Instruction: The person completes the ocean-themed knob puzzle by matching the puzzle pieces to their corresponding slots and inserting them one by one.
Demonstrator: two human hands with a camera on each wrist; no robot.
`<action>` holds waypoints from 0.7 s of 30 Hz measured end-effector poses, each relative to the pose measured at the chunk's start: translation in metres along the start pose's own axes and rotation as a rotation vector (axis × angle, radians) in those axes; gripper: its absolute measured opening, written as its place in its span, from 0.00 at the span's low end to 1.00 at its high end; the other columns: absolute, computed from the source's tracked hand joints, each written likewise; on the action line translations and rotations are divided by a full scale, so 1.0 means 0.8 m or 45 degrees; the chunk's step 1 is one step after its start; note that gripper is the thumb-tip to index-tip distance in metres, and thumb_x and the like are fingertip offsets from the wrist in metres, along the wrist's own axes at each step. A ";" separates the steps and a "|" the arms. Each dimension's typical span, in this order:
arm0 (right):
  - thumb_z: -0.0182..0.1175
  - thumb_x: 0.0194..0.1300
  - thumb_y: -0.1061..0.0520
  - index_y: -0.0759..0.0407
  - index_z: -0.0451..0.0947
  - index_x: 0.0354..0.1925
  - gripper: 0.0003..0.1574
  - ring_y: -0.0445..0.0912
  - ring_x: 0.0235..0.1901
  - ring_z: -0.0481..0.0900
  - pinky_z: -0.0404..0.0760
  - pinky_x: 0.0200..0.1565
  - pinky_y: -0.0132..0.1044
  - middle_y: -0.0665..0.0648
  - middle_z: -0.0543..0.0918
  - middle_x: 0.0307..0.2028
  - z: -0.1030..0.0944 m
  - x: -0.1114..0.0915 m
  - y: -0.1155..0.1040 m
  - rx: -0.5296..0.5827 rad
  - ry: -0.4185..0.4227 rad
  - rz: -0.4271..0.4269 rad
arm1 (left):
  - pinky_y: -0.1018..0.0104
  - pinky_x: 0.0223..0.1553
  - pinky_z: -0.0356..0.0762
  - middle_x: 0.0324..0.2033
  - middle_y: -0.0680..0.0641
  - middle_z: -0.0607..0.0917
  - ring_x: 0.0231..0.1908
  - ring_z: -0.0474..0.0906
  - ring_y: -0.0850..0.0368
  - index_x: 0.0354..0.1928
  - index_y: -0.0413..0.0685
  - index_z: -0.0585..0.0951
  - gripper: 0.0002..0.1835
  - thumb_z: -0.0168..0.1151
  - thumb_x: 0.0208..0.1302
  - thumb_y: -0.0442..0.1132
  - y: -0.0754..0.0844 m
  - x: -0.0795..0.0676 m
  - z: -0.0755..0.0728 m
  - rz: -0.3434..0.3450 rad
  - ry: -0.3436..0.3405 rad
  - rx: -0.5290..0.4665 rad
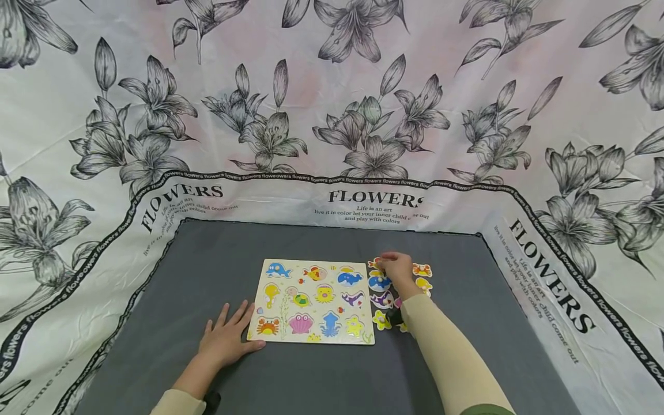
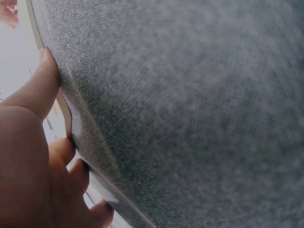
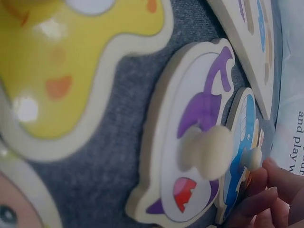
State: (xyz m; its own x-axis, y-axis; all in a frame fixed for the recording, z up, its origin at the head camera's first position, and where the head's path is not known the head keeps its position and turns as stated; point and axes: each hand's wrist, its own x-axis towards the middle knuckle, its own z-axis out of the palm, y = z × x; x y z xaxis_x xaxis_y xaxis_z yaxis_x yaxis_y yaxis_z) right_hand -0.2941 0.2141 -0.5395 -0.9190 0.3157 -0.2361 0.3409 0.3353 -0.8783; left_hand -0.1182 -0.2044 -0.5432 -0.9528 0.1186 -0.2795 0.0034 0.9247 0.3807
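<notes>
A wooden sea-animal puzzle board (image 1: 311, 266) lies flat on the grey cloth. My left hand (image 1: 226, 340) rests at its lower left corner with the fingers spread; in the left wrist view the thumb (image 2: 40, 85) touches the board's edge. To the right of the board, my right hand (image 1: 396, 272) is over the far end of the loose knobbed pieces. Its fingertips pinch an orange fish piece (image 1: 373, 263), whose knob they hide. Nearest to that hand lies a blue whale piece (image 3: 232, 164), followed by a purple-and-white piece (image 3: 166, 142).
More loose pieces lie close together right of the board, among them an orange piece (image 1: 422, 270) and a yellow star (image 1: 381, 320). The right forearm covers some of them. A flower-print sheet (image 1: 363, 138) borders the grey cloth (image 1: 321, 380) at the back and sides.
</notes>
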 end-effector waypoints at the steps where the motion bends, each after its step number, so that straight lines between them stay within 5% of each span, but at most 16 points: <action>1: 0.67 0.67 0.60 0.62 0.82 0.56 0.19 0.51 0.45 0.86 0.85 0.50 0.43 0.64 0.87 0.51 0.000 -0.001 0.000 -0.010 0.003 0.001 | 0.21 0.69 0.38 0.80 0.44 0.54 0.78 0.38 0.31 0.80 0.54 0.56 0.58 0.67 0.53 0.72 0.001 0.000 0.000 -0.001 0.000 -0.001; 10: 0.68 0.65 0.61 0.62 0.86 0.49 0.14 0.56 0.47 0.82 0.83 0.49 0.47 0.64 0.85 0.50 0.002 -0.006 -0.005 -0.149 0.047 -0.021 | 0.21 0.69 0.38 0.80 0.44 0.54 0.78 0.38 0.31 0.81 0.55 0.55 0.58 0.66 0.54 0.72 0.002 0.000 -0.001 -0.001 0.004 0.003; 21: 0.66 0.68 0.60 0.60 0.88 0.49 0.13 0.56 0.50 0.83 0.82 0.55 0.49 0.64 0.86 0.51 0.006 -0.012 -0.006 -0.148 0.088 -0.006 | 0.21 0.69 0.39 0.80 0.45 0.53 0.78 0.38 0.31 0.81 0.55 0.55 0.58 0.66 0.53 0.73 -0.001 0.002 0.002 -0.002 -0.012 0.019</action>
State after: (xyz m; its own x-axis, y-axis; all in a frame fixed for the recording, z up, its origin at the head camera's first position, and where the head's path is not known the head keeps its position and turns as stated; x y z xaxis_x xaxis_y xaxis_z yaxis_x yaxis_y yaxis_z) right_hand -0.2881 0.2054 -0.5352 -0.9062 0.3729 -0.1993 0.3608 0.4362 -0.8244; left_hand -0.1192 -0.2045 -0.5457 -0.9500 0.1203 -0.2881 0.0064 0.9301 0.3672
